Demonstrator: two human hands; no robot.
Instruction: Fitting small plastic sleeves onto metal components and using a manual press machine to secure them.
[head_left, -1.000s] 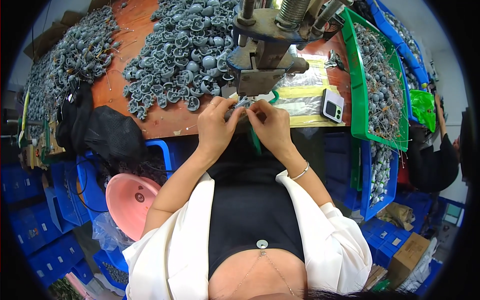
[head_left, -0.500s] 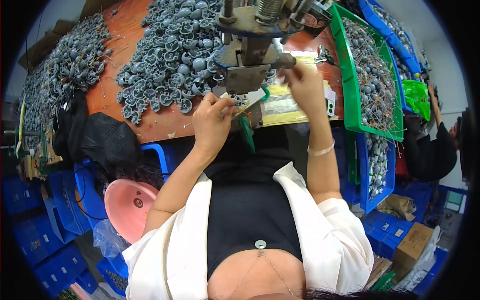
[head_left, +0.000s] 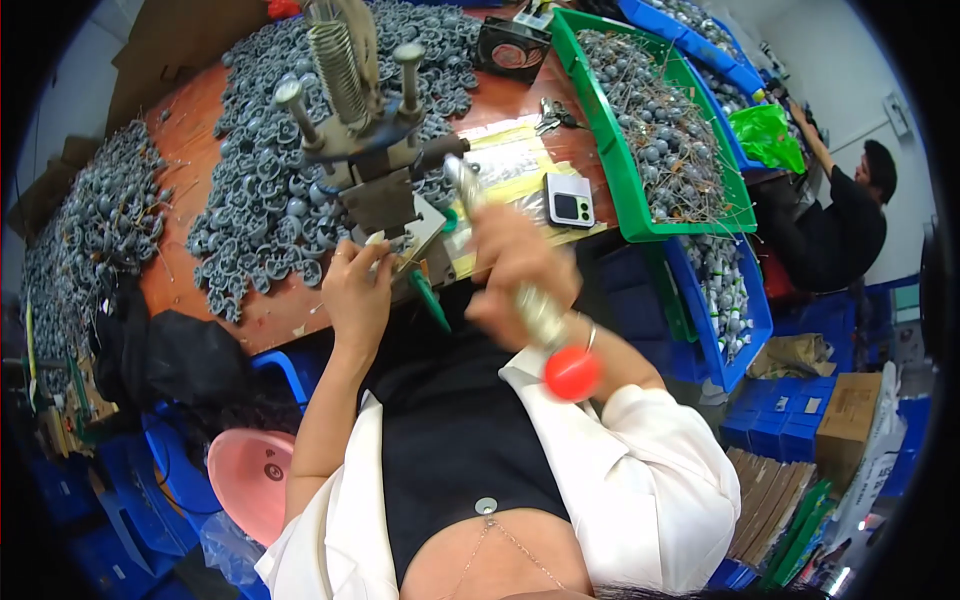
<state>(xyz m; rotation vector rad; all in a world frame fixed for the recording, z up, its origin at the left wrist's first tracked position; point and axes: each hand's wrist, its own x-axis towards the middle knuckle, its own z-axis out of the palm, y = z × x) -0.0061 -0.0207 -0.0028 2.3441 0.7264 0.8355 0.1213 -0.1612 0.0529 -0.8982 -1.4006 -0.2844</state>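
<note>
A hand press [head_left: 378, 200] with a coil spring and metal posts stands on the table in front of me. My right hand [head_left: 520, 270], blurred by motion, is wrapped round its metal lever [head_left: 540, 318], which swings toward me and ends in a red ball knob [head_left: 572, 373]. Below the press head, my left hand [head_left: 358, 295] pinches a small grey part [head_left: 400, 243] at the edge of a pale plate [head_left: 428, 222]. The fingers hide most of that part. A pile of grey plastic half-shells [head_left: 265, 215] lies left of the press.
Wired grey pieces [head_left: 90, 215] are heaped at the far left. Right of the press lie a phone [head_left: 570, 200], keys [head_left: 555, 115] and yellow-edged sheets [head_left: 510, 150]. A green crate [head_left: 608, 165] holds wired pieces. A pink basin [head_left: 240, 480] is low left. Another person [head_left: 840, 225] sits right.
My right hand has come from beside the press head down toward me, gripping the lever, whose red knob now shows. The left hand stays under the press. The whole view has shifted.
</note>
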